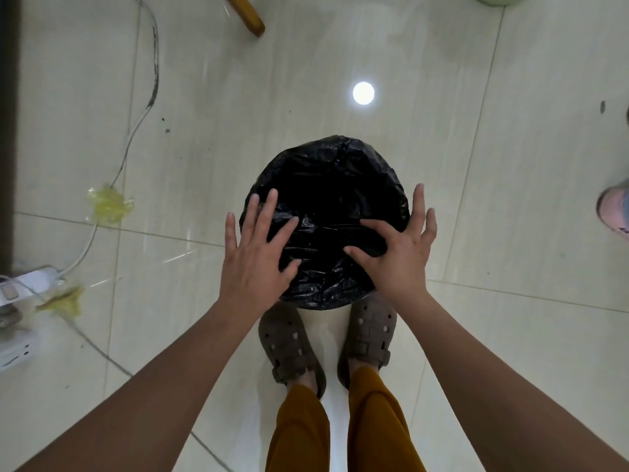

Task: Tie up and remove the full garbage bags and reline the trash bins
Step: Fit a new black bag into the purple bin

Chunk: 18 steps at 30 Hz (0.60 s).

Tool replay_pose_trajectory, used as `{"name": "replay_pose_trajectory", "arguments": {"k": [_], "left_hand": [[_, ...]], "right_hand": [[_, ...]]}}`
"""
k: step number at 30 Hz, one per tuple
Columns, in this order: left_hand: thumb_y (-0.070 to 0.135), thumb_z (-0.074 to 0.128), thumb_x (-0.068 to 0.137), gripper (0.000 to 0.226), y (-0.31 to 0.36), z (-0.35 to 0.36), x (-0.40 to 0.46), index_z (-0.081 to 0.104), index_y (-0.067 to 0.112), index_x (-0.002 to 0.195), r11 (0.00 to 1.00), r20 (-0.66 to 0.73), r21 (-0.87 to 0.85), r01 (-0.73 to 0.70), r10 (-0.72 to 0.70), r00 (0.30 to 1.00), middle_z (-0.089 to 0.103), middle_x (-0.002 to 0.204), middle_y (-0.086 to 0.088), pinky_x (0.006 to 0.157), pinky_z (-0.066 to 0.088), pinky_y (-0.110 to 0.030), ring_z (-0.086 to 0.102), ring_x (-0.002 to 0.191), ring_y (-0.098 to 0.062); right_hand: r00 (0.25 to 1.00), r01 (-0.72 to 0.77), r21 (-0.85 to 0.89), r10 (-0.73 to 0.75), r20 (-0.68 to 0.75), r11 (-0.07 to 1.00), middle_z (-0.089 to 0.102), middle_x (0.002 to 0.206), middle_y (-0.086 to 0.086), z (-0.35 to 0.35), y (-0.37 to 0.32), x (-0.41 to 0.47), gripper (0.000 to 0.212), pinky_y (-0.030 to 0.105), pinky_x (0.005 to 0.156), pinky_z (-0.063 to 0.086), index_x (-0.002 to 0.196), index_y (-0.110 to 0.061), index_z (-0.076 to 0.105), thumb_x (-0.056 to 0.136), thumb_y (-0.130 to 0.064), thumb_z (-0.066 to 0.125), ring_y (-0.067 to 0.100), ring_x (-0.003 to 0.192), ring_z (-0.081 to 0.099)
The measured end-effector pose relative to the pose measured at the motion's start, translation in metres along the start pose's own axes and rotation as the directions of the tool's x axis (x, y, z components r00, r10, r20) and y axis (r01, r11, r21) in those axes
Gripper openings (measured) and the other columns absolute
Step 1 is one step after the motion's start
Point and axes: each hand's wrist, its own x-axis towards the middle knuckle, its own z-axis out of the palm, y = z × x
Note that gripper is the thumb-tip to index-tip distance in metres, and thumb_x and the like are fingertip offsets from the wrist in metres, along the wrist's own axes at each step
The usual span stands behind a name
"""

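Observation:
A round trash bin stands on the tiled floor just in front of my feet, wrapped in a black garbage bag (326,185) that covers its rim and dark inside. My left hand (255,253) hovers over the bin's near left rim with its fingers spread and straight. My right hand (401,247) is over the near right rim, outer fingers spread, while the thumb and forefinger bend down onto the black plastic. Whether those two fingers pinch the plastic cannot be told. The bin itself is hidden under the bag.
A white power strip (30,284) and its cable (136,124), taped down with yellow tape (109,207), lie at the left. A wooden leg (250,15) is at the top. Another person's pink shoe (614,211) shows at the right edge.

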Motion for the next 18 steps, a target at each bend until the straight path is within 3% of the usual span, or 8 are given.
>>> {"name": "replay_pose_trajectory", "arguments": {"k": [3,7,9,13,15,18], "left_hand": [[0.048,0.062,0.086,0.076,-0.005,0.001,0.001,0.027,0.027,0.151,0.993,0.065,0.094,0.073,-0.079,0.995,-0.027,0.158,0.000,0.113,-0.015,-0.050,-0.024,0.145,-0.025],[0.038,0.067,0.082,0.073,-0.010,0.006,0.000,0.036,0.015,0.144,0.987,0.046,0.113,0.113,-0.119,0.992,-0.030,0.157,0.004,0.114,-0.012,-0.051,-0.021,0.146,-0.025],[0.038,0.069,0.081,0.080,-0.007,0.007,-0.002,0.029,0.020,0.149,0.995,0.035,0.043,0.093,-0.095,0.995,-0.028,0.158,0.003,0.114,-0.013,-0.050,-0.021,0.147,-0.024],[0.042,0.073,0.080,0.101,-0.010,0.006,-0.003,0.007,0.025,0.155,0.991,0.064,-0.043,0.123,-0.120,0.991,-0.028,0.157,0.008,0.114,-0.011,-0.050,-0.020,0.147,-0.021],[0.045,0.073,0.079,0.106,-0.011,0.003,-0.004,0.001,0.026,0.154,0.990,0.089,-0.057,0.129,-0.123,0.988,-0.025,0.158,0.008,0.115,-0.011,-0.050,-0.020,0.147,-0.020],[0.052,0.068,0.081,0.107,-0.006,-0.010,-0.008,-0.007,0.032,0.154,0.984,0.082,-0.124,0.125,-0.115,0.990,-0.021,0.160,0.007,0.115,-0.011,-0.048,-0.019,0.147,-0.021]], "right_hand": [[0.997,-0.074,-0.022,0.073,-0.026,0.997,-0.011,0.163,0.003,0.004,0.008,0.002,0.032,0.047,0.119,0.019,0.115,-0.031,0.069,0.083,-0.027,0.074,0.042,0.147,-0.005],[0.994,-0.100,-0.069,0.098,-0.043,0.993,-0.010,0.163,0.003,0.006,0.014,0.001,0.050,0.036,0.103,0.042,0.125,-0.030,0.062,0.084,-0.002,0.060,0.040,0.146,0.002],[0.996,-0.069,0.026,0.070,-0.046,0.997,-0.011,0.162,0.002,0.005,0.013,-0.002,0.064,0.026,0.097,0.037,0.135,-0.033,0.052,0.082,0.000,0.061,0.035,0.145,0.003],[0.998,-0.070,0.091,0.070,0.007,0.993,-0.009,0.161,0.003,0.003,0.015,-0.004,0.089,0.026,0.096,0.026,0.148,-0.041,0.028,0.079,-0.008,0.073,0.031,0.143,0.008],[0.994,-0.095,0.094,0.090,0.054,0.991,-0.007,0.161,0.005,0.001,0.014,-0.004,0.092,0.030,0.102,0.028,0.149,-0.043,0.024,0.080,-0.015,0.077,0.032,0.142,0.009],[0.996,-0.085,0.151,0.079,0.047,0.985,-0.004,0.161,0.003,-0.009,0.005,-0.011,0.093,0.047,0.112,0.028,0.150,-0.046,0.020,0.080,-0.023,0.078,0.031,0.143,0.009]]}}
